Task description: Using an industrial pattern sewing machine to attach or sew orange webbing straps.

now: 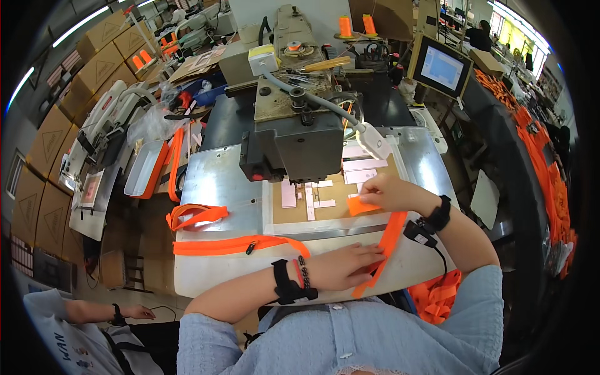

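Observation:
My right hand (390, 192) is closed in a pinch on a short orange fabric piece (362, 207), over the right part of a tan template board (290, 220) with pale pink strips. Nearer to me, my left hand (347, 267) has its fingers closed on a long orange strip (392, 240), which slants across the front of the white table edge. Something dark shows under those fingers, too hidden to name. Beyond the hands stands the black head of a sewing machine (297, 150). An orange zipper (219, 245) with a black slider lies left of my left hand.
A folded orange strip (197, 215) lies at the metal plate's left edge. A control screen (439, 67) stands at the back right. Orange pieces (434, 297) are heaped by my right elbow. Another person's arm (100, 310) shows at lower left. An orange-sided tray (147, 169) sits further left.

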Action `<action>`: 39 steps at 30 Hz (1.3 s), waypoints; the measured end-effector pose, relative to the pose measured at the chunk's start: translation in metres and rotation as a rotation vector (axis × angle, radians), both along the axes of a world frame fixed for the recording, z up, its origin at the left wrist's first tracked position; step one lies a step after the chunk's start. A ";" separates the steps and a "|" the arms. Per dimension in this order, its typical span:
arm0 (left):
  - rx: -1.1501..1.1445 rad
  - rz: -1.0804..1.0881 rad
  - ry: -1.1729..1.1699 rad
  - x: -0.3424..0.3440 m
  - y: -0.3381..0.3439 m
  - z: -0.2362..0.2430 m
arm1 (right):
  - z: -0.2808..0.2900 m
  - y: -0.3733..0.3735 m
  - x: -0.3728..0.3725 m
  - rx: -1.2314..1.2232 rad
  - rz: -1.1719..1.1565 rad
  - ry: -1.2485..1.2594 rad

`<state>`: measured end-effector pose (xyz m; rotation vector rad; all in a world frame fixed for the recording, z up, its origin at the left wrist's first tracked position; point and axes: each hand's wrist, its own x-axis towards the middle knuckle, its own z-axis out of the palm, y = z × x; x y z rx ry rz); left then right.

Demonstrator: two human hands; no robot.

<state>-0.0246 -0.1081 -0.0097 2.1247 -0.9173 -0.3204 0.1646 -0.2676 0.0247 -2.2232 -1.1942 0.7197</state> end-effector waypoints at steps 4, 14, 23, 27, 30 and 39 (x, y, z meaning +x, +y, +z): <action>0.056 0.268 -0.054 0.000 0.037 0.020 | -0.001 0.037 0.006 0.012 -0.033 0.161; 0.376 0.567 -0.399 0.007 0.064 0.006 | -0.015 0.074 0.025 0.016 -0.143 0.258; 0.503 0.628 -0.406 0.009 0.065 0.003 | -0.038 0.074 0.018 0.165 -0.099 0.073; 0.512 0.659 -0.417 0.011 0.062 0.004 | -0.053 0.071 0.022 0.204 -0.079 0.072; 0.517 0.677 -0.414 0.011 0.062 0.001 | -0.055 0.073 0.024 0.172 -0.053 0.083; 0.513 0.689 -0.324 0.015 0.061 0.006 | -0.045 0.072 0.020 0.197 -0.065 0.070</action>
